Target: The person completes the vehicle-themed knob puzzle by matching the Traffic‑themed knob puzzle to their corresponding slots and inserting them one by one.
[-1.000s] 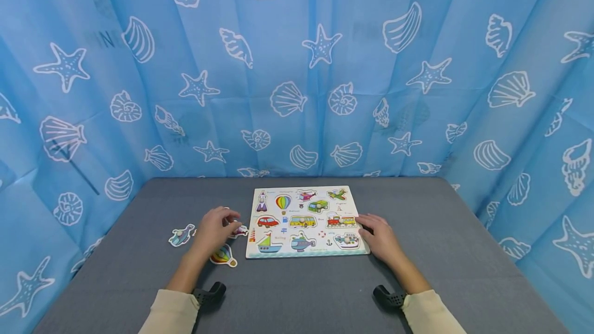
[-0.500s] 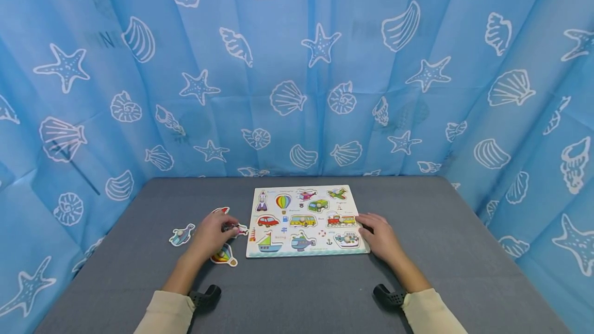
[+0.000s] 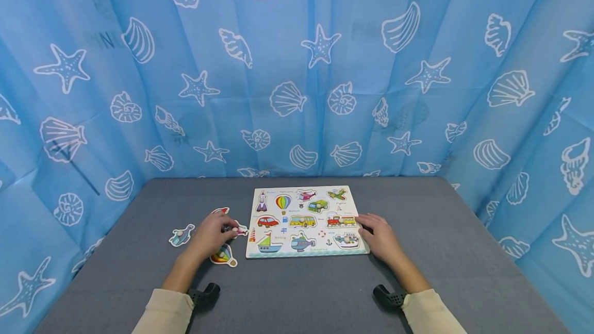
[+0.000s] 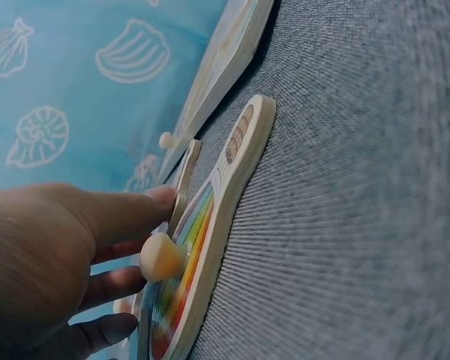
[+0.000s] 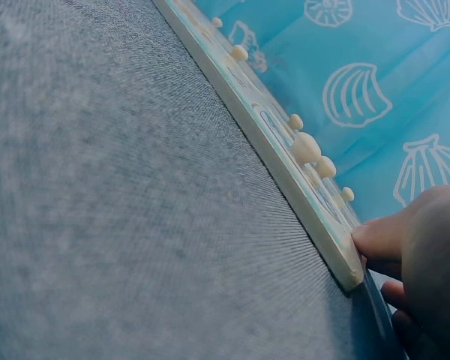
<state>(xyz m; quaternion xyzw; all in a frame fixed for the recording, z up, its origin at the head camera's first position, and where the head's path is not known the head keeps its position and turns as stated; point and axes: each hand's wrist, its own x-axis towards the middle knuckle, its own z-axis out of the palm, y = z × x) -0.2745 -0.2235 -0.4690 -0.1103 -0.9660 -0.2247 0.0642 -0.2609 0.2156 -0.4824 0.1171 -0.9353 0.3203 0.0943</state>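
Note:
My left hand (image 3: pixel 210 237) is over the loose pieces, its thumb and fingertips pinching a small pink-and-white puzzle piece (image 3: pixel 242 230). In the left wrist view, the thumb tip meets this piece's edge, while the other fingers are partly hidden behind a hot-air balloon piece (image 4: pixel 202 232) with a round wooden knob. My right hand (image 3: pixel 381 236) rests at the right edge of the wooden puzzle board (image 3: pixel 287 255). Its thumb touches the board's near right corner in the right wrist view, and its fingers lie loosely along the side.
A blue-grey puzzle piece (image 3: pixel 181 235) lies left of the left hand, and a red-tipped piece (image 3: pixel 221 210) shows behind it. Several knobbed pieces, among them a bus (image 3: pixel 297 221) and a ship (image 3: pixel 347 241), sit in the board. A blue shell-print curtain (image 3: pixel 297 66) hangs behind the grey table (image 3: pixel 297 298).
My left hand has shifted slightly left and closed its fingertips on the pink-and-white piece, uncovering the red-tipped piece behind. The right hand has stayed in place at the board.

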